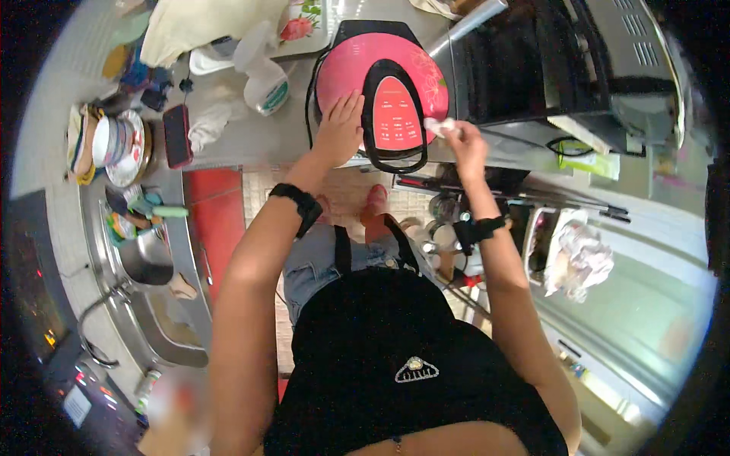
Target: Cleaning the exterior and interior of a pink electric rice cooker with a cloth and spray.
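Observation:
A pink electric griddle (348,62) with a black handle loop and a red control panel stands on the metal counter, its lid down. My left hand (341,128) lies with its fingers spread on the lid, just left of the black handle. At the lid's right edge, my right hand (469,149) pinches a crumpled white tissue or cloth (440,126). The tissue touches or nearly touches the rim beside the handle. Part of the tissue is hidden by the fingers.
Left on the counter are a phone (177,137), stacked bowls (111,142), a clear plastic container (267,88) and a crumpled white cloth (210,126). A floral tray (319,43) is behind. A steel sink (145,259) lies left; a black oven-like appliance (507,62) stands right.

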A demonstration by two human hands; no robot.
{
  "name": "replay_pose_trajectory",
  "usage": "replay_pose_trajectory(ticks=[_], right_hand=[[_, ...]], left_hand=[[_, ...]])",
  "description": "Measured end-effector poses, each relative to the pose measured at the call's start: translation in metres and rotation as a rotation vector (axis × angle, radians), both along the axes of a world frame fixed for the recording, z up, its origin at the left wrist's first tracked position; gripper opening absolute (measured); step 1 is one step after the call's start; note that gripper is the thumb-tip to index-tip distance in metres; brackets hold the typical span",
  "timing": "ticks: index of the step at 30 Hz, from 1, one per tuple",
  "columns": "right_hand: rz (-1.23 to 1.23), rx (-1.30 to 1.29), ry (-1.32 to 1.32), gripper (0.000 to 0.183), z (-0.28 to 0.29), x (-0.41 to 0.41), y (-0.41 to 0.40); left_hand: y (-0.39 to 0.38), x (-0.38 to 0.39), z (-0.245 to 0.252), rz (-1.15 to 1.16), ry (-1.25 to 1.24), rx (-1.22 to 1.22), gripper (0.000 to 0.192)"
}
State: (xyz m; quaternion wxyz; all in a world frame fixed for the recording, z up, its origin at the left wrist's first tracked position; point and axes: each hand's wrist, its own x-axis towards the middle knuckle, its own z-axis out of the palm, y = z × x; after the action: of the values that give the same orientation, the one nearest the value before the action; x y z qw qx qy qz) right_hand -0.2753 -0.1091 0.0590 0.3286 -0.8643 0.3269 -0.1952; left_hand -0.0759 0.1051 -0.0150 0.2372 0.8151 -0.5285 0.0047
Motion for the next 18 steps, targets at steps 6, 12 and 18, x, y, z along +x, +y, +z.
replay_pose_trajectory(ticks=[6,12,18], right_hand=[[-0.118,0.204,0.063,0.020,-0.001,-0.051,0.022],[-0.120,0.305,-0.127,0.025,-0.020,-0.047,0.026],[0.400,-0.080,-0.036,0.018,-0.025,0.004,0.028]], left_hand=[[-0.012,-0.037,0.036,-0.165,0.129,0.061,0.083],[-0.038,-0.054,0.053,-0.166,0.061,0.188,0.097],[-0.053,-0.060,0.038,-0.101,-0.060,0.154,0.102]])
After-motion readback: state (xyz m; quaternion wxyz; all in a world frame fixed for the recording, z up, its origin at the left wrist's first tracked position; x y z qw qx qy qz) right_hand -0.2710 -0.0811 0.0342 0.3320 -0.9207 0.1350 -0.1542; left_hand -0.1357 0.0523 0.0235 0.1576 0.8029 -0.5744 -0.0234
